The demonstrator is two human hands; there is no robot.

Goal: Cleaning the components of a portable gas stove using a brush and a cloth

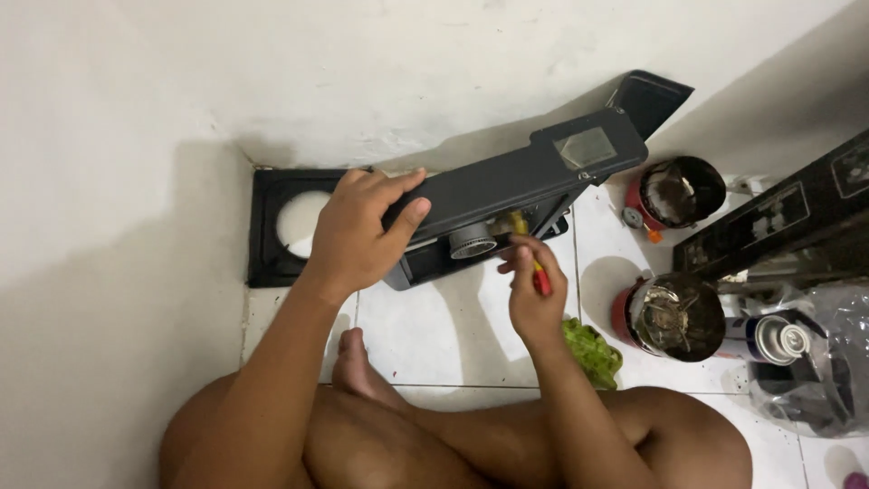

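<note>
I sit cross-legged on a white tiled floor. My left hand (362, 231) grips the edge of a black portable gas stove body (507, 186), tipped up on its side against the wall. My right hand (532, 288) holds a small red and yellow tool (540, 277), a screwdriver by its look, with its tip at the stove's underside beside a round metal burner part (472, 241). A hinged black cover (647, 98) stands open at the stove's far end.
A black square stove top plate (270, 240) with a round hole lies in the corner. Two red-rimmed round cans (674, 192) (668, 317), a spray can (769, 337), a plastic bag (828, 362), a green cloth (593, 351) and a dark box (787, 213) crowd the right.
</note>
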